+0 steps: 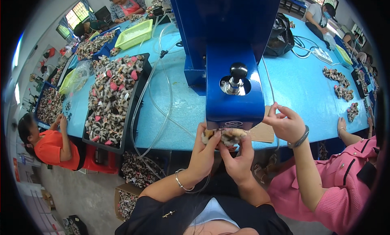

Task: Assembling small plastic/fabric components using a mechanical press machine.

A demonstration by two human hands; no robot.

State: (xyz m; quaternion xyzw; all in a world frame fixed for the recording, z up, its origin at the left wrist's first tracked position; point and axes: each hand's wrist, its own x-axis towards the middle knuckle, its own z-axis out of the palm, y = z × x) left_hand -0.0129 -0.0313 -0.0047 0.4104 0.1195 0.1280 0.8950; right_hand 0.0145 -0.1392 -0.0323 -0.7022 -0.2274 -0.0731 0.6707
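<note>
Both my hands hold a small furry plush piece (235, 134) in mixed cream, brown and dark colours, just below the front edge of a blue press machine (235, 107). My left hand (205, 149), with a silver bangle on the wrist, pinches its left side. Fingers of my right hand (239, 164) grip the right side. The machine's head partly hides the piece's upper edge. A black-knobbed metal fitting (238, 74) sits in the machine's top. Close on the right, a co-worker's hand (286, 123) with a dark wristband reaches beside the machine, fingers pinched.
A black tray (138, 93) heaped with plush pieces stands left, with clear tubes (168, 89) alongside. Behind the machine's right side lies a black plastic bag (280, 38). A wooden board (263, 133) rests at the table edge. Other people sit around the blue table (300, 85).
</note>
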